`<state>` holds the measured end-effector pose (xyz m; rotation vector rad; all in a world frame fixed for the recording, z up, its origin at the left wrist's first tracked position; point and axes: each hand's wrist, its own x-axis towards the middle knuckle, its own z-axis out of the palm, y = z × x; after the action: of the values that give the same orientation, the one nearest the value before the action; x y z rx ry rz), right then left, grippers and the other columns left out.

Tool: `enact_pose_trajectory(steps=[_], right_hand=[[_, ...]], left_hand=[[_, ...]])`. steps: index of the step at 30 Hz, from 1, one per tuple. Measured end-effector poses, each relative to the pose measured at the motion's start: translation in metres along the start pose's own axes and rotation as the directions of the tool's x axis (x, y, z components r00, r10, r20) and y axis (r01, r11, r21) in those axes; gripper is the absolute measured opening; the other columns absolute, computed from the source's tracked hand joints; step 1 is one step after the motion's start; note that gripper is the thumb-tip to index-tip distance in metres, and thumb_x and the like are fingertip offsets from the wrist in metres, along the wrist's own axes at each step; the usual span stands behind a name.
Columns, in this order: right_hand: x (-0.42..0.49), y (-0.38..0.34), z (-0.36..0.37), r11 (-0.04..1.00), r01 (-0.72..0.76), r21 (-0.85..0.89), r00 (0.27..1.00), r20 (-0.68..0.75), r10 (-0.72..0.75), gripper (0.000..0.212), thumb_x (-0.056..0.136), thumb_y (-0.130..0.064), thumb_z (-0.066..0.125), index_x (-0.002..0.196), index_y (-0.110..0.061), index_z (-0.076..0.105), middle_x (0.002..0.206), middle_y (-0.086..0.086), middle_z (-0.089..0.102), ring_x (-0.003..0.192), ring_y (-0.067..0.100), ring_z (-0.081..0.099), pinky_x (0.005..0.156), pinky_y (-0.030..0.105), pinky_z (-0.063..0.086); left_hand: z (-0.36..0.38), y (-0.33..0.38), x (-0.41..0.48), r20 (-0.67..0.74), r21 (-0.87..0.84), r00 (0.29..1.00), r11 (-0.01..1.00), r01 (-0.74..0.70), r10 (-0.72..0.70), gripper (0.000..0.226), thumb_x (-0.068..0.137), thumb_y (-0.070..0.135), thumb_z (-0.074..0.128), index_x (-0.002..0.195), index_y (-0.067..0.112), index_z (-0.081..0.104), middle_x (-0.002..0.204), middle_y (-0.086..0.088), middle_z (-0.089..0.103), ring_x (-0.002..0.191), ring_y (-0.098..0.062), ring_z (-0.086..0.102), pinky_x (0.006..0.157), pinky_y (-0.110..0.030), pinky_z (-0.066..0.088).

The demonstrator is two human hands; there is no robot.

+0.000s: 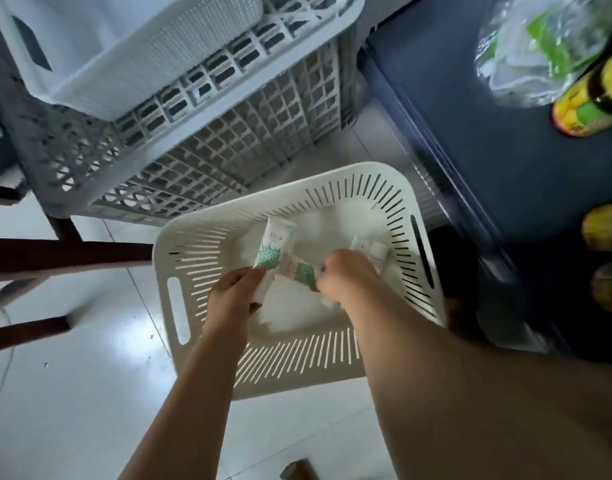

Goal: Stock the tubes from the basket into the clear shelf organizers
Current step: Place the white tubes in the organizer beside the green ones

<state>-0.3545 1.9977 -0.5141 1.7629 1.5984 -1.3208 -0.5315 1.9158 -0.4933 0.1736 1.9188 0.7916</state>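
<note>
- Tubes [375,252] are lying at the bottom of the white slotted basket [332,173], which is standing on the pale tiled floor [72,393] near the person.
- Both arms are reaching down into the basket, so the step in hand looks like the picking up, not the placing.
- The left hand [233,289] is pinching the near end of a white-and-green tube [271,242]. The fingers are closing round it, and the tube is pointing away toward the far wall of the basket.
- The right hand [344,271] is curling its fingers over one end of a second green-printed tube [302,271], which is lying between the two hands. The picture is blurred, so how firmly it is holding cannot be told.
- One or two pale tubes are resting at the right side, just beyond the right hand, and nobody is holding them.
- Grey lattice crates [228,143] with a white bin [124,46] on top are standing at the far left. A dark blue shelf [470,150] with yellow bottles [588,109] and a plastic bag [539,46] is standing at the right.
- The clear shelf organizers are not showing in this view.
- In my judgement the task is somewhere in its middle, because several tubes are waiting in the basket.
- The next move is calling for lifting both tubes over the rim without dropping them, then turning toward the shelf and finding the organizers.
</note>
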Motion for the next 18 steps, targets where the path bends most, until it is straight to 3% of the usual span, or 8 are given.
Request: enact_pose_trajectory(steps=[1, 3, 5, 8, 11, 15, 18], right_hand=[[-0.008, 0.008, -0.008, 0.971, -0.056, 0.234, 0.998, 0.008, 0.056, 0.023, 0.083, -0.03, 0.079, 0.1, -0.016, 0.071, 0.098, 0.003, 0.072, 0.088, 0.02, 0.069, 0.072, 0.031, 0.059], [-0.034, 0.02, -0.028, 0.765, -0.082, 0.638, 0.995, 0.008, 0.1, 0.018, 0.081, -0.022, 0.083, 0.096, -0.022, 0.073, 0.088, 0.0, 0.073, 0.075, 0.014, 0.069, 0.063, 0.025, 0.055], [-0.06, 0.031, -0.042, 0.591, -0.017, 0.807, 0.992, -0.062, 0.114, 0.019, 0.081, -0.015, 0.082, 0.099, -0.019, 0.077, 0.087, 0.002, 0.076, 0.074, 0.014, 0.068, 0.072, 0.029, 0.056], [-0.098, 0.031, -0.056, 0.516, 0.058, 0.855, 0.988, -0.124, 0.093, 0.006, 0.082, -0.02, 0.079, 0.085, -0.018, 0.076, 0.09, 0.007, 0.078, 0.08, 0.02, 0.072, 0.085, 0.037, 0.059], [-0.136, 0.018, -0.069, 0.442, 0.197, 0.875, 0.969, -0.243, 0.049, 0.012, 0.079, -0.03, 0.078, 0.08, -0.018, 0.075, 0.082, 0.001, 0.078, 0.088, 0.025, 0.075, 0.089, 0.042, 0.061], [-0.2, 0.001, -0.094, 0.194, 0.529, 0.826, 0.84, -0.542, 0.016, 0.012, 0.076, -0.012, 0.082, 0.087, -0.014, 0.076, 0.082, 0.0, 0.078, 0.072, 0.012, 0.069, 0.072, 0.029, 0.056], [-0.245, 0.001, -0.113, 0.118, 0.66, 0.742, 0.745, -0.667, 0.025, 0.014, 0.075, -0.012, 0.082, 0.089, -0.011, 0.076, 0.083, 0.003, 0.078, 0.071, 0.01, 0.066, 0.074, 0.031, 0.055]], left_hand=[[0.001, 0.003, -0.01, 0.031, -0.045, 1.0, 0.999, 0.005, -0.003, 0.032, 0.074, 0.039, 0.085, 0.091, 0.013, 0.077, 0.086, -0.016, 0.069, 0.079, -0.026, 0.063, 0.075, -0.043, 0.053], [0.006, 0.012, -0.031, 0.072, -0.111, 0.997, 0.994, -0.012, 0.02, 0.021, 0.083, 0.027, 0.082, 0.089, 0.008, 0.074, 0.079, -0.011, 0.067, 0.072, -0.022, 0.062, 0.068, -0.034, 0.051], [0.015, 0.021, -0.054, 0.079, -0.166, 0.993, 0.984, -0.07, 0.084, 0.021, 0.086, 0.022, 0.08, 0.093, 0.005, 0.071, 0.075, -0.006, 0.069, 0.067, -0.014, 0.064, 0.064, -0.028, 0.053], [0.031, 0.035, -0.09, 0.155, -0.244, 0.97, 0.958, -0.147, 0.188, 0.018, 0.089, 0.018, 0.076, 0.1, 0.004, 0.072, 0.085, -0.007, 0.073, 0.072, -0.011, 0.068, 0.064, -0.024, 0.055], [0.044, 0.054, -0.122, 0.247, -0.278, 0.916, 0.929, -0.244, 0.315, 0.016, 0.092, 0.015, 0.071, 0.106, 0.007, 0.074, 0.096, -0.008, 0.074, 0.082, -0.013, 0.069, 0.071, -0.028, 0.055], [0.053, 0.089, -0.17, 0.283, -0.396, 0.843, 0.856, -0.333, 0.458, 0.016, 0.098, 0.017, 0.063, 0.107, 0.006, 0.07, 0.097, -0.01, 0.075, 0.088, -0.017, 0.072, 0.08, -0.035, 0.058], [0.049, 0.119, -0.203, 0.323, -0.476, 0.758, 0.79, -0.388, 0.567, 0.012, 0.099, 0.013, 0.059, 0.104, 0.008, 0.068, 0.096, -0.013, 0.072, 0.09, -0.023, 0.07, 0.078, -0.034, 0.059]])
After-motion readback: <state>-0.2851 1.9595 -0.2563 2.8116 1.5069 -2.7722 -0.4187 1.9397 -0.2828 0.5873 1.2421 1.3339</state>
